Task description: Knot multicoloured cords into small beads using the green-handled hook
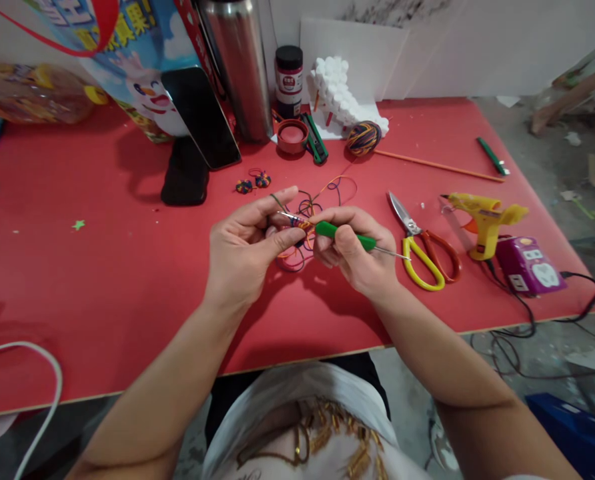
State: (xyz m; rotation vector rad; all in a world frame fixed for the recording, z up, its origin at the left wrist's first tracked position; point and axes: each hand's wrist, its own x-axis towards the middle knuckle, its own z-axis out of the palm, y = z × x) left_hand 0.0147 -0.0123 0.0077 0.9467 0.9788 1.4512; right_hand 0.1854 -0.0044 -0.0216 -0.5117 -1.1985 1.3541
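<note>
My right hand [360,250] is closed around the green handle of a crochet hook [345,235], whose metal tip points left toward my other hand. My left hand [247,243] pinches a small piece of multicoloured crochet work [300,230], and a strand of yarn runs over its raised forefinger. The hook tip meets the work at the left fingertips; whether it passes through a loop is too small to tell. Loose yarn [335,187] lies in tangled curls on the table behind and below the hands, leading back toward a multicoloured yarn ball [363,139].
Right of my hands lie scissors [422,250], a yellow glue gun [487,217] and a purple power block [530,265] with cords. Behind are two small crocheted pieces [253,181], a propped phone [201,119], a steel flask [242,67], a green cutter [315,139] and a thin stick [440,165].
</note>
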